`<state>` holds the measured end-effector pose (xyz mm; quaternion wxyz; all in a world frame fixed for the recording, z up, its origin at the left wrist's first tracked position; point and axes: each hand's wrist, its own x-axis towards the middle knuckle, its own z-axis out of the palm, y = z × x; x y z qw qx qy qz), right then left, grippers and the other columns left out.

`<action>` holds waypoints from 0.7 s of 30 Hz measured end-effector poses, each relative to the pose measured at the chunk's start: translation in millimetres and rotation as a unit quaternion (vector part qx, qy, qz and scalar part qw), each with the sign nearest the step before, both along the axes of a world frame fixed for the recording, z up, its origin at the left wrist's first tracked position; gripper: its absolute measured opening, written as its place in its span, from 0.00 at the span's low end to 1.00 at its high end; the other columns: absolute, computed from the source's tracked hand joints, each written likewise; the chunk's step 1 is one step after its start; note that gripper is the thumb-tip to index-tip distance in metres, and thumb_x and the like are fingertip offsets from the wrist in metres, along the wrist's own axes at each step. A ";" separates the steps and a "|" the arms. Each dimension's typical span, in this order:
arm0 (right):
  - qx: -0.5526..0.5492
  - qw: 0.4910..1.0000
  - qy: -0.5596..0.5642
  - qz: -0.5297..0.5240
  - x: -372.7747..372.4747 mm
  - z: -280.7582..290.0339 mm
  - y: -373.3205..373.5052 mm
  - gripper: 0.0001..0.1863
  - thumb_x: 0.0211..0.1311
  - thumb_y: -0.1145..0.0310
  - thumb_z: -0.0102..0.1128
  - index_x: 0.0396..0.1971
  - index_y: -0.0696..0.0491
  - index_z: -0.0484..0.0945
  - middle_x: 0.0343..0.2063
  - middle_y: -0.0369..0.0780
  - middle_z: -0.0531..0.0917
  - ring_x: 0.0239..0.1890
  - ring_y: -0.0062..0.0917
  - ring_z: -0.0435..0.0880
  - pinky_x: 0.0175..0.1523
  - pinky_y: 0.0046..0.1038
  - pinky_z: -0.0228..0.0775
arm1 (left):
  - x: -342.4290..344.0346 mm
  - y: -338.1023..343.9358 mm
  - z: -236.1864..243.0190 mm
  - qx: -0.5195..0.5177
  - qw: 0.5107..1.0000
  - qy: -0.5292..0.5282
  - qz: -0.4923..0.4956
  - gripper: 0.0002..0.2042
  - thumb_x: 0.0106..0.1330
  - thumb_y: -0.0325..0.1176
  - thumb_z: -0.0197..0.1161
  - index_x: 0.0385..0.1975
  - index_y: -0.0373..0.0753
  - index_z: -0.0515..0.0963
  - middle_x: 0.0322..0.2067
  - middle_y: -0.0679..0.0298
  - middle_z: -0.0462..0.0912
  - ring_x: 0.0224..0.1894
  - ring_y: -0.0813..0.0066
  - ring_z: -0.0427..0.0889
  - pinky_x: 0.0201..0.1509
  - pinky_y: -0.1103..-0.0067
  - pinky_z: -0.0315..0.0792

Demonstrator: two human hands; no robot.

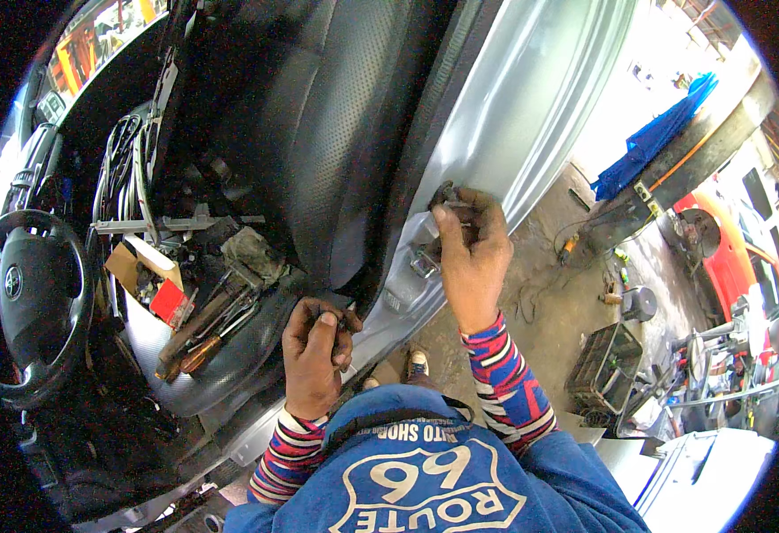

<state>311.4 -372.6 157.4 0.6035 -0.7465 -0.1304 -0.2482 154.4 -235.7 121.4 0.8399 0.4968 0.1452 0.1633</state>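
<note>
My right hand [475,258] is at the silver door pillar [518,115], its fingers curled and closed around a small dark piece [445,192] against the metal; its exact kind is hard to tell. Just below that hand, a metal door striker [425,264] sits on the pillar. Over the edge of the black seat, my left hand [312,364] is closed in a pinch; something small and dark may be between thumb and fingers, too small to name. Beside it on the seat lie a screwdriver [204,352] and other worn hand tools.
An opened cardboard box [131,268] of small parts stands on the seat, left of the tools. Farther left is the steering wheel [81,302]. Outside, at right, are a black crate [604,369], a blue tarp [651,138] and a red car [718,258].
</note>
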 end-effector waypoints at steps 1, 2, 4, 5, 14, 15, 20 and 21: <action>0.004 1.000 -0.001 -0.001 4.8 -2.1 0.9 0.10 0.62 0.71 0.67 0.39 0.59 0.81 0.28 0.44 0.86 0.26 0.28 0.83 0.34 0.30 0.74 | -2.0 1.4 -0.6 -0.020 1.000 0.020 0.003 0.03 0.74 0.28 0.52 0.37 0.38 0.70 0.32 0.54 0.81 0.19 0.87 0.63 0.22 0.87 0.57; 0.009 1.000 0.001 -0.005 8.1 -4.7 1.5 0.09 0.62 0.71 0.67 0.38 0.59 0.81 0.28 0.45 0.85 0.26 0.30 0.83 0.34 0.31 0.74 | -4.0 2.6 -1.4 -0.033 0.999 0.014 -0.003 0.03 0.74 0.27 0.52 0.37 0.38 0.70 0.32 0.54 0.81 0.19 0.87 0.63 0.22 0.87 0.57; -0.002 1.000 -0.004 -0.006 12.4 -9.2 0.5 0.08 0.61 0.71 0.67 0.36 0.59 0.82 0.27 0.46 0.85 0.26 0.31 0.84 0.35 0.32 0.74 | -7.7 3.6 -2.8 -0.041 0.999 0.019 -0.008 0.02 0.73 0.27 0.51 0.37 0.37 0.70 0.31 0.55 0.80 0.19 0.87 0.63 0.22 0.87 0.57; -0.017 1.000 -0.010 -0.003 13.5 -10.7 -1.0 0.08 0.61 0.71 0.67 0.35 0.59 0.82 0.26 0.46 0.84 0.26 0.31 0.83 0.34 0.32 0.74 | -9.4 3.7 -3.2 -0.041 0.999 0.025 -0.007 0.02 0.73 0.26 0.51 0.37 0.37 0.71 0.31 0.56 0.80 0.19 0.87 0.63 0.22 0.87 0.57; -0.024 0.999 -0.012 0.028 17.1 -17.0 -13.1 0.08 0.67 0.72 0.62 0.33 0.63 0.79 0.22 0.38 0.81 0.22 0.19 0.81 0.27 0.22 0.71 | -14.6 7.9 -2.7 -0.023 0.997 0.065 -0.015 0.06 0.72 0.25 0.49 0.38 0.36 0.75 0.26 0.65 0.76 0.20 0.87 0.64 0.22 0.88 0.57; -0.021 1.000 -0.004 0.020 16.4 -17.9 -13.8 0.08 0.68 0.72 0.62 0.33 0.63 0.79 0.22 0.37 0.81 0.21 0.19 0.81 0.27 0.22 0.71 | -14.8 8.5 -3.5 -0.027 0.997 0.065 -0.016 0.07 0.72 0.25 0.49 0.38 0.36 0.76 0.26 0.65 0.77 0.20 0.87 0.64 0.21 0.88 0.56; -0.008 0.999 -0.015 0.037 16.1 -14.0 -16.1 0.09 0.68 0.71 0.62 0.34 0.63 0.79 0.23 0.38 0.81 0.22 0.18 0.81 0.27 0.21 0.72 | -14.4 9.1 -7.0 -0.023 0.998 0.053 -0.023 0.07 0.72 0.25 0.48 0.38 0.36 0.76 0.27 0.65 0.78 0.21 0.87 0.65 0.22 0.88 0.57; -0.020 0.999 -0.016 0.036 16.3 -10.8 -17.3 0.09 0.68 0.71 0.62 0.34 0.63 0.79 0.23 0.38 0.81 0.22 0.18 0.81 0.27 0.21 0.72 | -13.8 8.9 -6.7 -0.015 0.998 0.054 -0.025 0.07 0.72 0.24 0.48 0.38 0.36 0.76 0.28 0.64 0.78 0.21 0.87 0.65 0.23 0.88 0.58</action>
